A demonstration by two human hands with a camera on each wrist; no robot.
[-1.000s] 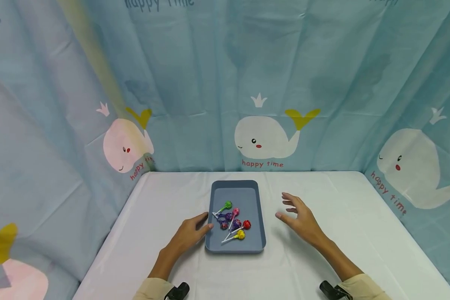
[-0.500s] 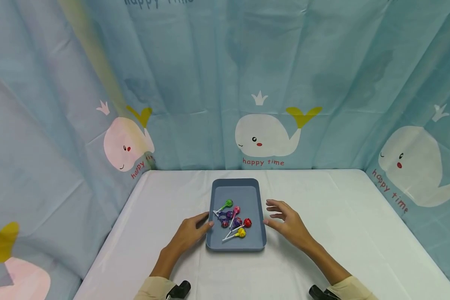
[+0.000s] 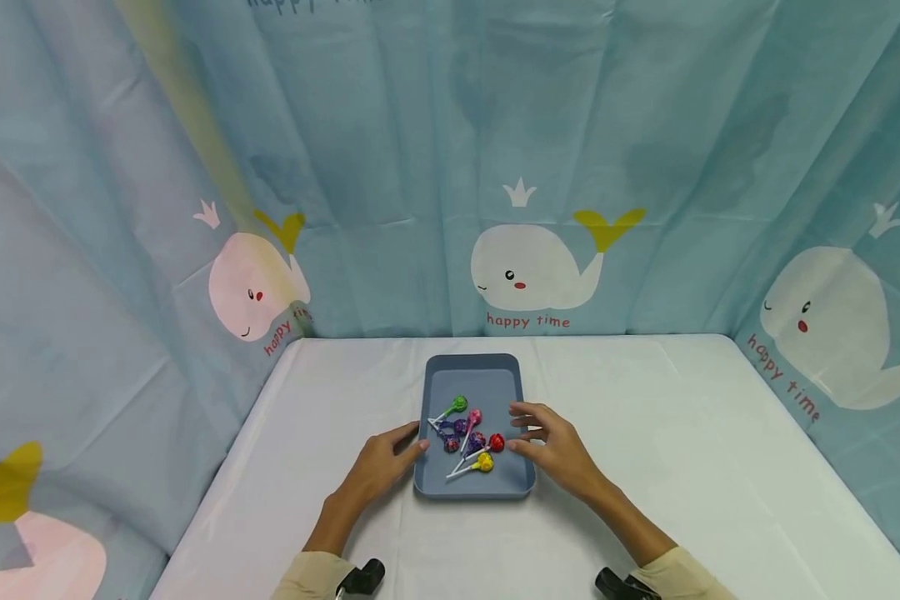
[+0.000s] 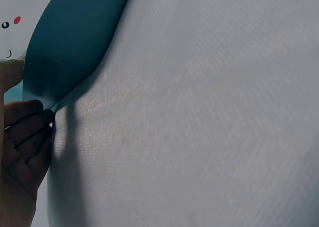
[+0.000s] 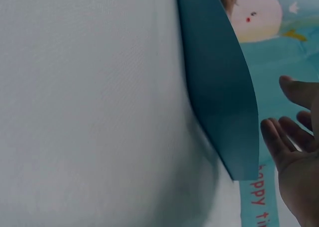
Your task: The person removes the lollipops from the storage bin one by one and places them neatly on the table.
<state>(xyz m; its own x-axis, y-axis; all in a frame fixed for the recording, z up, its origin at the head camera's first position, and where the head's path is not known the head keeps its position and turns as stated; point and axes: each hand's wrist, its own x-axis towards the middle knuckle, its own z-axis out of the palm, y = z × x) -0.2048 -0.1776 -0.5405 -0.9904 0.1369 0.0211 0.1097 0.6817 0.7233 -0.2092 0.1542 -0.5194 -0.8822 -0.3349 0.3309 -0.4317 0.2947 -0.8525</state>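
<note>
A blue-grey tray [image 3: 487, 387] lies on the table with several wrapped lollipops inside, toward its near half. Among these are a green lollipop [image 3: 460, 403], a pink lollipop [image 3: 475, 416], a red lollipop [image 3: 497, 442] and a yellow lollipop [image 3: 485, 462]; purple ones [image 3: 460, 426] lie between them. My left hand [image 3: 381, 462] holds the tray's left side, thumb at the rim and fingers along the outer wall [image 4: 75, 38]. Over the tray's right rim, my right hand [image 3: 558, 448] hovers with fingers spread and nothing between them, close to the red lollipop.
A white cloth covers the table [image 3: 682, 433]. Behind it and at both sides hangs a blue curtain [image 3: 390, 275] printed with whales. Black wrist cameras sit at both sleeves, including the left wrist camera [image 3: 365, 575].
My right hand has moved left, from beside the tray to above its right rim. The left hand keeps its place on the tray, and the lollipops lie as before.
</note>
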